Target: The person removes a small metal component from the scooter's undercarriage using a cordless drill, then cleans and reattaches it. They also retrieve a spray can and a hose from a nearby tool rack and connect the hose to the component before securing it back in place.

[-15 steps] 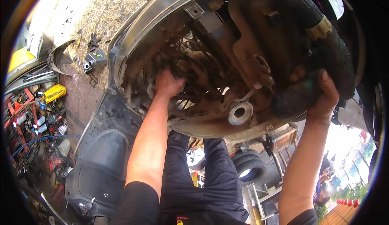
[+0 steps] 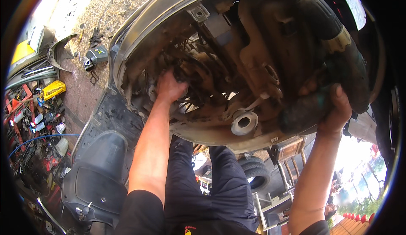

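Observation:
My right hand (image 2: 336, 110) is wrapped round a dark cordless drill (image 2: 325, 19), whose chuck points up and away with a thin bit at its tip. The drill is held over the right part of an opened scooter body (image 2: 249, 57), seen from above. My left hand (image 2: 171, 87) reaches into the cavity on the left, among cables and dirty metal parts. Its fingers are hidden in shadow, so what they touch does not show. Near the cavity's front edge sits a round metal ring (image 2: 244, 123) with a hole in it.
A dark scooter floor panel (image 2: 99, 167) lies at the left. Beyond it are a heap of tools and parts (image 2: 40, 125), a yellow container (image 2: 53, 90) and a dark bottle (image 2: 97, 55) on the ground. Tyres (image 2: 256, 171) and a wooden stool (image 2: 289, 148) stand in front.
The view has shifted slightly, so the scooter body sits a little further left. Both hands keep nearly the same places, the drill still in my right hand.

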The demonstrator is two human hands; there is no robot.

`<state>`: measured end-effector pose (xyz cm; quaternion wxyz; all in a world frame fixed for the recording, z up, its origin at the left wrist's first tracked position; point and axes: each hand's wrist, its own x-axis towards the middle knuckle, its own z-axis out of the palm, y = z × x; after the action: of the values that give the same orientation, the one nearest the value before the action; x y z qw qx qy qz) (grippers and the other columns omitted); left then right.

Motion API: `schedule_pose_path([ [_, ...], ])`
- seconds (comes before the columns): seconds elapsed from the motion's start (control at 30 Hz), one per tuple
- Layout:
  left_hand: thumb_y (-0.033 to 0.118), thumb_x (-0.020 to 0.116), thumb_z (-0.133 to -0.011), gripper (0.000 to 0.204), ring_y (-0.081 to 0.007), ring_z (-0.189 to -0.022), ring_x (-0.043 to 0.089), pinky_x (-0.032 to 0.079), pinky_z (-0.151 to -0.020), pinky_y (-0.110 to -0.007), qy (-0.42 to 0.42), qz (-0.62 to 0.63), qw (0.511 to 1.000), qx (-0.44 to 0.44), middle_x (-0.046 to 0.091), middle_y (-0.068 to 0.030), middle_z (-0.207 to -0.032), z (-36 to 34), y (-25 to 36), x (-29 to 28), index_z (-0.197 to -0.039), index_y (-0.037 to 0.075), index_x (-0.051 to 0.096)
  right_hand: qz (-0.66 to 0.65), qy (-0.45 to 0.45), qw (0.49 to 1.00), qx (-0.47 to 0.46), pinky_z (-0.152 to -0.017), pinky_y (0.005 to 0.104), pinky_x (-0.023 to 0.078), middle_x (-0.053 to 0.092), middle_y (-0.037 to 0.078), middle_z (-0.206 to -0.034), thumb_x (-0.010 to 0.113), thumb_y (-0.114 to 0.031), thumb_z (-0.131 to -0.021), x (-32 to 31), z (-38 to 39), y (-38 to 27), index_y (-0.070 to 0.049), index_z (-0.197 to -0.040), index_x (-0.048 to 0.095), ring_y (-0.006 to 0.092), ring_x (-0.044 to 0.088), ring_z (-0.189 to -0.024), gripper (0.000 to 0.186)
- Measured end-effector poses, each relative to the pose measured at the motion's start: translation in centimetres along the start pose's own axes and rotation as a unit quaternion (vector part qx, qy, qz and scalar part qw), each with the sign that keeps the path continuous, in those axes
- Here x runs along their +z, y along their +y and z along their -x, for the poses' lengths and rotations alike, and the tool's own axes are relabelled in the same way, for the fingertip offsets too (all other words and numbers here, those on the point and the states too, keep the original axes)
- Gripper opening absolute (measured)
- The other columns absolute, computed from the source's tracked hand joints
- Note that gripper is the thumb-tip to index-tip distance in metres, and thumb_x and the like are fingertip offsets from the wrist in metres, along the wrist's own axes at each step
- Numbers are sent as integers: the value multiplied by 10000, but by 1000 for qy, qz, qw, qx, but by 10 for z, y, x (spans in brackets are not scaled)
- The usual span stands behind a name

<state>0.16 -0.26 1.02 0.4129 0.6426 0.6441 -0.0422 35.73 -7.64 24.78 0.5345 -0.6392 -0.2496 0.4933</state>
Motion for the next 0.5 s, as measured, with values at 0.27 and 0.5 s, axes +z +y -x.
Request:
schedule_pose_path([
  [0.27,324,816,-757,731,-404,-1351,563,490,-1100,-497,1,-47,994,-96,621,-199,-1438,-7,17,0,-1434,146,607,-17,-9,1000,14,-735,388,625,721,196,-905,748,-369,-826,1,-1,-4,89,-1311,601,310,734,-756,683],
  [0.5,262,804,-743,742,-405,-1367,547,479,-1114,-489,13,-24,999,-32,606,-223,-1445,-1,1,5,-1442,121,601,43,-36,998,-29,-719,372,616,725,199,-914,710,-404,-854,-4,-4,-5,93,-1302,601,308,733,-784,679],
])
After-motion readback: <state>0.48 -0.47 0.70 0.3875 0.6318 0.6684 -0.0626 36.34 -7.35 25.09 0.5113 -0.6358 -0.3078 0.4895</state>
